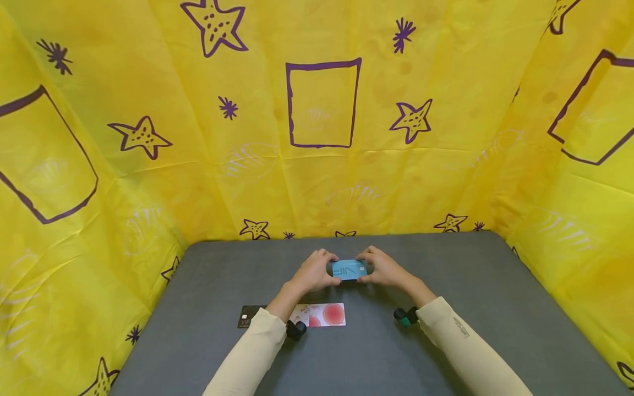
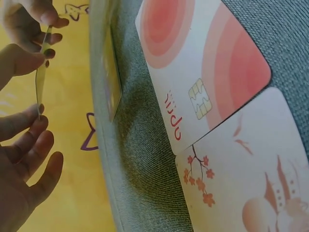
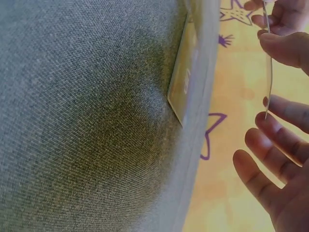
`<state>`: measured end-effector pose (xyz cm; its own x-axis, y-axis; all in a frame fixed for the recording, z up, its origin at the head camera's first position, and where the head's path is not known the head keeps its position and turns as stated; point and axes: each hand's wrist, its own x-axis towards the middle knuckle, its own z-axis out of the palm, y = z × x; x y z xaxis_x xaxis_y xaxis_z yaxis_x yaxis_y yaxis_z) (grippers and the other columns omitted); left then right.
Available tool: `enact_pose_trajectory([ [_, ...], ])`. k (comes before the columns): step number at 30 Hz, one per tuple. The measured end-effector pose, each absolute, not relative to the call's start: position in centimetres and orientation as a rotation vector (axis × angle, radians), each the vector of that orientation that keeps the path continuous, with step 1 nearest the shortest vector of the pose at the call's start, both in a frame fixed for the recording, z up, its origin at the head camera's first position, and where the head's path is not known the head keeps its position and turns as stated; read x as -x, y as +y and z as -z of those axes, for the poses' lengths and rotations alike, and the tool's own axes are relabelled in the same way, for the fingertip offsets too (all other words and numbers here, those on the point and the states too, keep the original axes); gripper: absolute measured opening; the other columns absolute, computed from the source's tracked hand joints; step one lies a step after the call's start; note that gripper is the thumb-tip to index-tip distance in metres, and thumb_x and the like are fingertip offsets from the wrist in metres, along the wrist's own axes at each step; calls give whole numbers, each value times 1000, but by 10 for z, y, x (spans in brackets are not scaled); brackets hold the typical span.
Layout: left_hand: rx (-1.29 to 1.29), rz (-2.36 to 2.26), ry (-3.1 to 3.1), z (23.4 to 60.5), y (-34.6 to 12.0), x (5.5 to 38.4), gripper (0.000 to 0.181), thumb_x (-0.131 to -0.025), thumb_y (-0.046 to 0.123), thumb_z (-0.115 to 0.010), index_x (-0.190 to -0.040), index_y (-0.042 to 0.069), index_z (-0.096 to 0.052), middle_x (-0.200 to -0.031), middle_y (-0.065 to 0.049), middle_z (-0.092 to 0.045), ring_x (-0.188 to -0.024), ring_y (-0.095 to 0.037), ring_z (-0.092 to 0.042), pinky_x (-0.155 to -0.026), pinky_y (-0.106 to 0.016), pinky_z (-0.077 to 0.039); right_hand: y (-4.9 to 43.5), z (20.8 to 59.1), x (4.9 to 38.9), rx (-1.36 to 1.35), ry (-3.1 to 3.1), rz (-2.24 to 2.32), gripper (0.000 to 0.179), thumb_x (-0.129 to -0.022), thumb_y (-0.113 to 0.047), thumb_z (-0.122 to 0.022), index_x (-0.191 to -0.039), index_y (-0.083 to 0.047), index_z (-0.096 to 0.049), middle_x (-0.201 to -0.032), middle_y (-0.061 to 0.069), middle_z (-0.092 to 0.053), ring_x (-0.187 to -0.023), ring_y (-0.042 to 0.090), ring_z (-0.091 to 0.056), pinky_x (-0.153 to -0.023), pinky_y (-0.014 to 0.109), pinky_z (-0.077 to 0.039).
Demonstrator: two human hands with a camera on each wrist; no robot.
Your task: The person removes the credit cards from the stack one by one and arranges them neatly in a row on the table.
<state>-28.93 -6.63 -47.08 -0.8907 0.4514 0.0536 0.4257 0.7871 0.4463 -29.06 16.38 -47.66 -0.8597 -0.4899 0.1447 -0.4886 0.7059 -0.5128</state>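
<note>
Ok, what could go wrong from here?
The left hand and right hand hold the blue card, which looks slightly bowed and might spring loose. If dropped, it could hit the separate card lying nearby. The left sleeve overlaps the black card in the head view; pulling back might nudge it.

Grey table [image 1: 208, 286], black card [image 1: 249, 317], blossom card [image 2: 227, 183], red-circled card [image 1: 329, 314], glossy card [image 3: 181, 79]

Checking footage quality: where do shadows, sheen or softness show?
Head: a soft shadow on the gray table below the blue card; left wrist: the red-circled card looks crisp, the far lying card softer; right wrist: a dark shadow on the gray table, yellowish sheen on the far lying card.
</note>
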Motion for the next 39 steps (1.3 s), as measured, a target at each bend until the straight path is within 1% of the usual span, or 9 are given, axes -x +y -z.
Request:
enact_pose_trajectory([
  [3,-729,-762,2901,470,-67,288,52,-77,33,-75,-122,11,-63,-117,-7,-56,-107,-23,-50,-91,-40,-45,165,475,289,828,2910,895,49,-76,-25,-82,-117,-3,-66,-108,10,-57,-91,20,-53,-80,37,-46],
  [10,-737,-818,2897,472,-68,284,52,-78,33,-76,-124,13,-61,-117,-7,-55,-105,-22,-49,-88,-38,-45,167,473,283,824,2918,955,49,-76,-24,-82,-118,-4,-66,-108,9,-56,-91,22,-53,-79,37,-46],
  [13,-745,-831,2900,470,-68,281,53,-79,34,-75,-125,13,-60,-118,-6,-55,-105,-22,-48,-89,-38,-45,167,472,280,802,2911,984,49,-76,-24,-82,-118,-4,-66,-109,8,-56,-93,22,-53,-80,36,-46],
  [20,-763,-890,2905,466,-68,274,52,-80,30,-76,-126,12,-60,-120,-8,-54,-109,-24,-48,-93,-41,-45,167,470,274,818,2912,1037,49,-77,-21,-81,-119,-3,-65,-110,9,-56,-95,25,-53,-80,37,-46],
  [25,-759,-885,2910,464,-68,268,53,-80,30,-76,-127,13,-60,-121,-7,-55,-109,-23,-48,-92,-40,-45,169,468,270,817,2904,1062,49,-77,-23,-81,-119,-4,-65,-111,9,-55,-97,27,-55,-80,36,-48],
  [32,-731,-943,2900,461,-65,259,52,-80,27,-77,-127,11,-59,-121,-9,-55,-107,-24,-48,-90,-41,-44,172,465,262,812,2874,1107,49,-77,-22,-81,-119,-3,-65,-111,9,-55,-99,30,-55,-82,46,-51],
  [36,-724,-959,2889,460,-64,254,53,-80,27,-77,-127,11,-59,-120,-8,-55,-107,-23,-47,-89,-39,-44,173,462,257,825,2878,1102,48,-77,-20,-81,-119,-3,-65,-111,10,-55,-98,31,-55,-81,45,-51],
  [39,-724,-967,2869,461,-64,250,53,-80,29,-77,-127,12,-60,-120,-9,-55,-105,-22,-47,-87,-38,-44,174,460,252,836,2887,1076,47,-77,-19,-81,-118,-4,-65,-110,10,-56,-97,29,-54,-81,43,-51],
])
